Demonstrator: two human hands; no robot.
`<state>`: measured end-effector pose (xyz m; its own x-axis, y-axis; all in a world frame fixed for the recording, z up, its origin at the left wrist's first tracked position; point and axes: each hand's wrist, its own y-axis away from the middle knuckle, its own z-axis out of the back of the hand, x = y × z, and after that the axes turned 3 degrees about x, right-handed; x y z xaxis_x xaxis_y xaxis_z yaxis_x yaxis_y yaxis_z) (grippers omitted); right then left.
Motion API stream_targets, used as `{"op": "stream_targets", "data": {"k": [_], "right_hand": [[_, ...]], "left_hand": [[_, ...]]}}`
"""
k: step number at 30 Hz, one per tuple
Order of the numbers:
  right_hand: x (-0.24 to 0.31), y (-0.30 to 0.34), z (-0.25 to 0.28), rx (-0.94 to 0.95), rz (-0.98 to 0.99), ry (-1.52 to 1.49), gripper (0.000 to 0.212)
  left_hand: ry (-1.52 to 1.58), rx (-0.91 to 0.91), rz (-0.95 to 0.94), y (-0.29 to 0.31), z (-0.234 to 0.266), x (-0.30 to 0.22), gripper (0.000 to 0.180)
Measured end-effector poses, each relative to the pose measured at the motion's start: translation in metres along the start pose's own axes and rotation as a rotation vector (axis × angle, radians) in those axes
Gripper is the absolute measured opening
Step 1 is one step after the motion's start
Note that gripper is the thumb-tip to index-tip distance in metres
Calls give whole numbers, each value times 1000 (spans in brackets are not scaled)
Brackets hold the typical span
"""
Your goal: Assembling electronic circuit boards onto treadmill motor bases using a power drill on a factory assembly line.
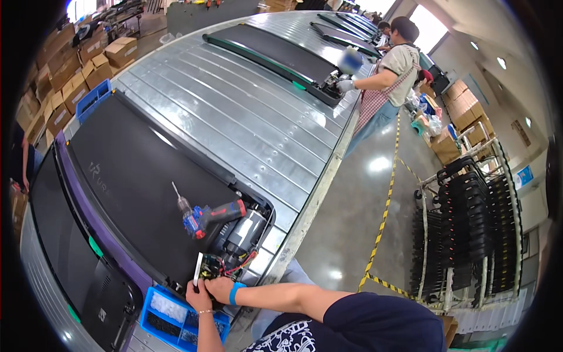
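A circuit board (210, 267) with a pale metal plate on one side stands on edge at the open motor end of a black treadmill (146, 176). My left hand (199, 296) pinches the lower end of this plate. Close beside it, my right hand (219, 289), with a blue wristband, is closed at the board's lower edge; what its fingers grip is hidden. Red and yellow wires (241, 264) run from the board toward a silver motor (246, 230). A blue and black cordless drill (205, 218) lies on the treadmill's belt, just beyond the motor.
A blue divided bin (170, 314) of small fasteners sits by my left forearm. Another treadmill (76, 252) lies to the left. Farther along the metal roller table (258, 135), a person in a checked apron works at a treadmill (275, 56). A rack (463, 229) of black parts stands right.
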<state>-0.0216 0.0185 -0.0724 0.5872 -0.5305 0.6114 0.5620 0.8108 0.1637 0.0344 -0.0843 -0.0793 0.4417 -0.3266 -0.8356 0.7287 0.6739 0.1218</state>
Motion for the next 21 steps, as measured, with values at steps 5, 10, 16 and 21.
{"op": "stream_targets", "data": {"k": [5,10,16,21], "right_hand": [[-13,9,24,14,-153,114,12],[-25,45,50,-182,93,-183,15],[-27,10,88,-347,76,-160,13],[-25,6,91,-221,-9,194,10]], "left_hand": [[-146,22,176,-10,-14,-26,33],[37,-124,70,-22,-31,-24,24],[102,-178,134,-4,-32,-17,25],[120,-301,46,3,-34,-15,22]]}}
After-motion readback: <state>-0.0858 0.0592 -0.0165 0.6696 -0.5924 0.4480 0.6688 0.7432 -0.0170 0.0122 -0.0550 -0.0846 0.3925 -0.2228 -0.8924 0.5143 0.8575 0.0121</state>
